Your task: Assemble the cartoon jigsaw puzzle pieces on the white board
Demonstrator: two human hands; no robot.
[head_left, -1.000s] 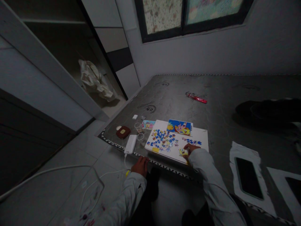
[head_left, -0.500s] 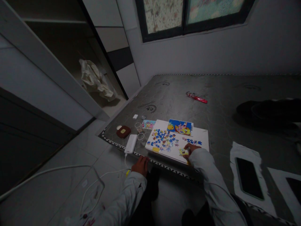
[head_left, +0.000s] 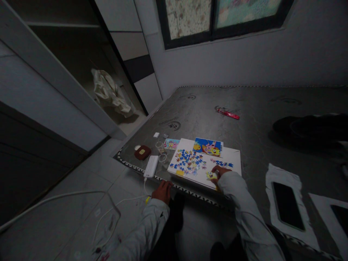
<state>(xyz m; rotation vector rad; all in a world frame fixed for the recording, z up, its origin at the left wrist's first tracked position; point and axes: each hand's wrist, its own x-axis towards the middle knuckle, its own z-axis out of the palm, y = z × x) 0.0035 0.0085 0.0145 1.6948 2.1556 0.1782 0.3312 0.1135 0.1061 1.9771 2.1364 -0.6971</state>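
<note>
A white board (head_left: 231, 156) lies near the front edge of a grey mattress (head_left: 244, 119). Loose blue jigsaw pieces (head_left: 189, 161) are scattered over its left half, and a colourful picture card (head_left: 208, 146) rests at its far edge. My right hand (head_left: 219, 171) sits on the board's near side, fingers curled over a small yellow patch of joined pieces (head_left: 211, 175). My left hand (head_left: 163, 190) rests closed on the mattress edge just left of the board, beside a white cable; what it holds, if anything, is hidden.
Left of the board lie a white power bank (head_left: 151, 166), a dark red round case (head_left: 142, 152), a small picture card (head_left: 170, 144) and clear rings. A red wrapper (head_left: 228, 114) lies farther back. A phone (head_left: 286, 204) sits on white cloth at right. Tiled floor and cables lie at left.
</note>
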